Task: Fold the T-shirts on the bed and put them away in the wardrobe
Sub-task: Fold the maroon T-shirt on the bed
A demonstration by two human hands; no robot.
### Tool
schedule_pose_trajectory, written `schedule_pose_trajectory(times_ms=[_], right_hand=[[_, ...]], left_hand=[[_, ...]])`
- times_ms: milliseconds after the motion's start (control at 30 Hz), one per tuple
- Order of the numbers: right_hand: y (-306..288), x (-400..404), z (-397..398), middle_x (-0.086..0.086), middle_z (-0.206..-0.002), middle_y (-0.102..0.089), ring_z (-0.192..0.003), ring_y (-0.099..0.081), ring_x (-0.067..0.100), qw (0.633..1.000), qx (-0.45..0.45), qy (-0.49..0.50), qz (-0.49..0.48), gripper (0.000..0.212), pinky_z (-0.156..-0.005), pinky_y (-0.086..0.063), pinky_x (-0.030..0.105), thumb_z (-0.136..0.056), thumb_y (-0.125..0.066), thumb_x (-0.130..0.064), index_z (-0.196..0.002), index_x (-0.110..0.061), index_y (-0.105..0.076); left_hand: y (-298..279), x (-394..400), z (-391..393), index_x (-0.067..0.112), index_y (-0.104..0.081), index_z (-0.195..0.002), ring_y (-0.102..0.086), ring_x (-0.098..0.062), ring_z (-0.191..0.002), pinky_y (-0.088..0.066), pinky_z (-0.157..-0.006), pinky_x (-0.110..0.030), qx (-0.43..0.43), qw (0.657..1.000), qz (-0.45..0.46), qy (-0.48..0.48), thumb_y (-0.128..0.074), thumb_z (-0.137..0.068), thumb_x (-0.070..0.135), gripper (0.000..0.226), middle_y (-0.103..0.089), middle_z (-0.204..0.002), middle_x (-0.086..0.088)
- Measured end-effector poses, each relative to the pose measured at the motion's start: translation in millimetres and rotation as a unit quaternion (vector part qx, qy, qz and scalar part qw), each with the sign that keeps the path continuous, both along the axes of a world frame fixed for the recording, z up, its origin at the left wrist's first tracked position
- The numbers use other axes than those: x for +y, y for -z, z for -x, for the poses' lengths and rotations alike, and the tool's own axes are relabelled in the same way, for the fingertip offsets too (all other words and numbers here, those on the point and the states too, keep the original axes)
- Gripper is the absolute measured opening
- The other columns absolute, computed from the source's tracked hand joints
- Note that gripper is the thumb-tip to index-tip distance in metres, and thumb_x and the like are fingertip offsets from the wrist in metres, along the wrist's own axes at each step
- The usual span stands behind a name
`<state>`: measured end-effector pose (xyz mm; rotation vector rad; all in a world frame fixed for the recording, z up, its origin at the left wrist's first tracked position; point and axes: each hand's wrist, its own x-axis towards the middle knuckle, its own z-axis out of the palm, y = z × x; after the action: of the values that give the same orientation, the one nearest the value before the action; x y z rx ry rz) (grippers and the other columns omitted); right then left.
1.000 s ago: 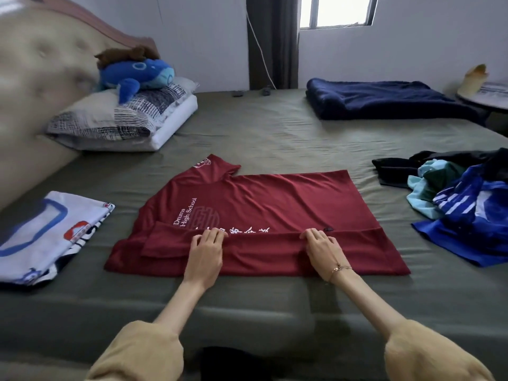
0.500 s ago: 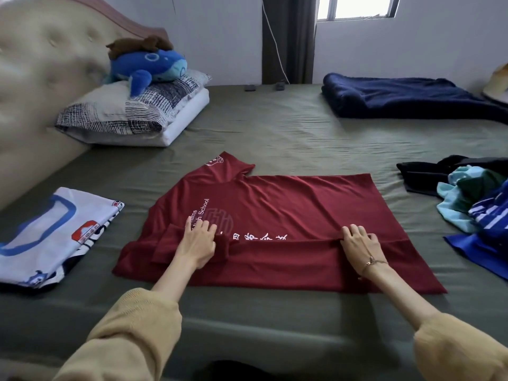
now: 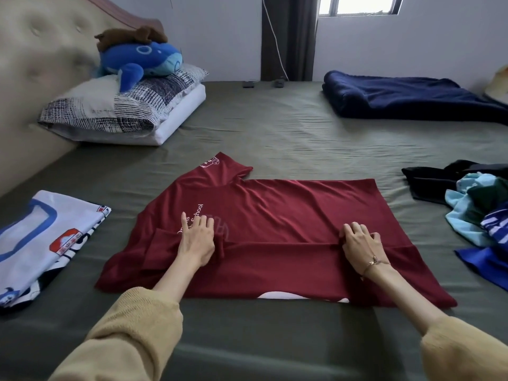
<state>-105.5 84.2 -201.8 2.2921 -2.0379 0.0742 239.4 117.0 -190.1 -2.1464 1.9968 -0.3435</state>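
Near flap of dark red printed T-shirt [image 3: 288,215] carried further toward 12 o'clock than a second ago. Left hand [image 3: 196,237] flat, pressing; right hand [image 3: 358,244] pinching fold edge. First fold nearly complete.

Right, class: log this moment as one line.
red T-shirt: near edge folded over | left hand: presses fold | right hand: pinches fold | wardrobe: not visible

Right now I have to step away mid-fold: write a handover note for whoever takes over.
Left hand: flat on the red T-shirt, pressing the folded near edge.
Right hand: pinching the same fold line.
Done: one white T-shirt lies folded at left; red shirt's near side turned over.
Left: finish the red shirt, fold the pile of clothes at right, then carry everything to the wardrobe, which is out of view.
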Motion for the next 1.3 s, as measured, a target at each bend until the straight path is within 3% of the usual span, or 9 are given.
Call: schedule_pose_trajectory(times_ms=[267,467,567,700,767,833,967,1067,1300], right_hand=[[-7.7,-69.8,-24.1,0.005,-0.128,-0.042,-0.123,-0.04,0.022,0.999,-0.032,0.005,-0.023,0.032,-0.095,-0.038,0.039,-0.092,-0.04,-0.009,-0.124,-0.012,-0.041],[-6.4,-144.8,-22.7,0.0,-0.143,-0.039,-0.131,-0.035,0.019,0.998,-0.05,-0.03,-0.031,0.056,-0.097,-0.038,0.039,-0.084,-0.051,-0.007,-0.137,-0.015,-0.034],[-9.5,-172.8,-14.0,0.003,-0.148,-0.036,-0.138,-0.029,0.018,0.996,-0.056,-0.036,-0.06,0.06,-0.105,-0.035,0.039,-0.085,-0.051,-0.006,-0.141,-0.014,-0.031],[-12.3,-198.4,-2.8,0.003,-0.151,-0.031,-0.142,-0.021,0.015,0.996,-0.033,-0.03,-0.076,0.067,-0.115,-0.015,0.044,-0.085,-0.054,-0.006,-0.145,-0.016,-0.025],[-12.8,-205.6,2.8,0.004,-0.142,-0.042,-0.136,-0.032,0.018,0.998,-0.003,-0.04,-0.05,0.056,-0.115,-0.012,0.047,-0.086,-0.056,-0.012,-0.138,-0.016,-0.036],[-12.9,-208.6,8.7,0.002,-0.13,-0.051,-0.129,-0.039,0.017,0.998,0.021,-0.043,-0.031,0.037,-0.114,-0.011,0.046,-0.087,-0.058,-0.018,-0.124,-0.016,-0.05],[-12.9,-198.0,21.5,0.0,-0.11,-0.061,-0.113,-0.054,0.018,0.998,0.018,-0.047,0.034,0.015,-0.099,-0.026,0.035,-0.085,-0.058,-0.015,-0.099,-0.019,-0.059],[-17.2,-181.4,27.2,-0.001,-0.102,-0.061,-0.103,-0.059,0.018,0.997,0.023,-0.05,0.056,0.017,-0.088,-0.03,0.034,-0.082,-0.053,-0.006,-0.088,-0.023,-0.055],[-26.4,-133.8,36.0,0.003,-0.1,-0.06,-0.1,-0.061,0.024,0.997,0.019,-0.062,0.052,0.022,-0.081,-0.037,0.033,-0.078,-0.052,0.0,-0.084,-0.021,-0.05]], left_hand=[[-4.7,-70.8,18.7,0.013,-0.044,-0.12,-0.045,-0.02,-0.119,-0.035,-0.099,-0.036,0.089,0.995,0.024,0.046,-0.042,-0.089,0.01,0.031,-0.049,-0.124,-0.002],[-2.0,-136.2,20.4,0.011,-0.036,-0.136,-0.041,-0.018,-0.123,-0.041,-0.096,-0.034,0.061,0.991,-0.014,0.121,-0.053,-0.086,0.0,0.054,-0.042,-0.132,-0.002],[-2.0,-155.8,18.1,0.009,-0.028,-0.142,-0.037,-0.018,-0.129,-0.037,-0.102,-0.032,0.02,0.991,-0.02,0.134,-0.057,-0.085,0.002,0.065,-0.037,-0.139,-0.003],[2.7,-176.5,14.6,0.01,-0.009,-0.15,-0.014,-0.017,-0.144,-0.015,-0.117,-0.041,-0.044,0.99,-0.057,0.122,-0.054,-0.088,0.003,0.077,-0.016,-0.156,-0.006],[1.0,-182.3,13.5,0.01,0.0,-0.151,-0.007,-0.016,-0.146,-0.009,-0.117,-0.048,-0.068,0.989,-0.073,0.112,-0.056,-0.088,0.005,0.084,-0.007,-0.158,-0.005],[-3.7,-186.0,13.8,0.009,0.003,-0.151,-0.016,-0.017,-0.143,-0.01,-0.115,-0.049,-0.099,0.985,-0.076,0.118,-0.057,-0.088,0.011,0.087,-0.017,-0.155,-0.004],[-17.6,-184.1,17.1,0.012,-0.027,-0.142,-0.028,-0.022,-0.134,-0.015,-0.113,-0.046,-0.216,0.964,-0.039,0.148,-0.057,-0.088,0.025,0.063,-0.038,-0.137,-0.005],[-25.1,-178.1,17.5,0.013,-0.044,-0.129,-0.035,-0.024,-0.128,-0.015,-0.113,-0.04,-0.252,0.953,-0.036,0.163,-0.045,-0.093,0.019,0.036,-0.05,-0.125,-0.004],[-32.6,-133.2,21.1,0.013,-0.054,-0.122,-0.038,-0.026,-0.124,-0.009,-0.115,-0.037,-0.258,0.957,-0.044,0.123,-0.043,-0.091,0.031,0.037,-0.051,-0.124,-0.01]])
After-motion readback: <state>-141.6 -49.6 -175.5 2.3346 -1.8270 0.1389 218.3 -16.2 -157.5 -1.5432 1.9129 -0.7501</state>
